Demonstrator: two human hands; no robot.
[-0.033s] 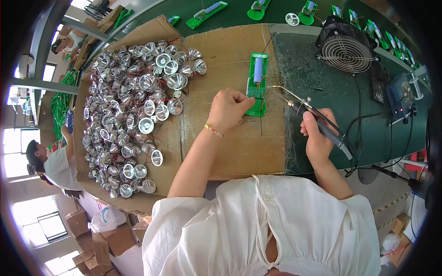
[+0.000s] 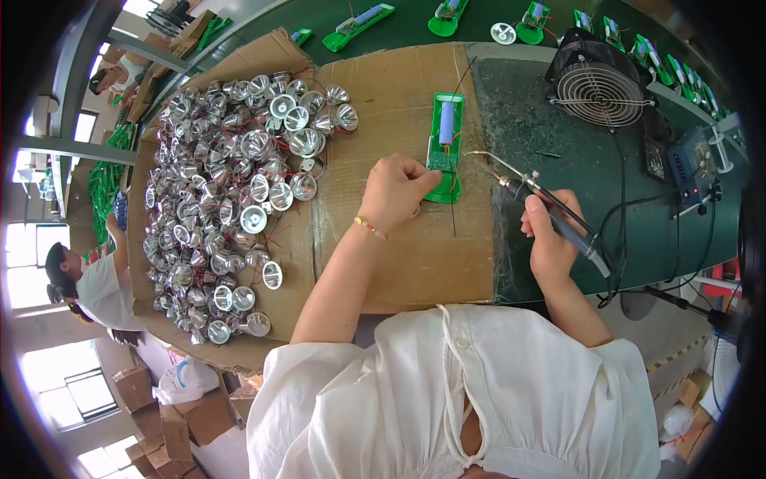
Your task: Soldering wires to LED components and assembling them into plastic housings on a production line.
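A green plastic housing [image 2: 444,190] lies lengthwise on the cardboard in front of me, holding a blue-violet cylindrical battery [image 2: 447,128] and a small green circuit board [image 2: 441,160]. My left hand [image 2: 399,188] bends over the housing's lower left side, thumb and fingers pinched together at the board. Whatever is between those fingertips is hidden. Grasped in my right hand [image 2: 554,235] is a soldering iron [image 2: 568,230] with a thin metal feed tube along it. Its tip points left toward the board, and the tube's end is just right of the housing.
Silver reflector cups [image 2: 255,144] with red wires fill a cardboard tray [image 2: 267,52] at left. A black fan with a wire grille [image 2: 600,94] stands at the far right, near a blue control box [image 2: 692,172]. Several green housings [image 2: 359,25] line the back. Another person [image 2: 100,279] is at left.
A loose reflector cup at the back has shifted very slightly left, along with the green housings beside it. Both my hands and the soldering iron look unmoved.
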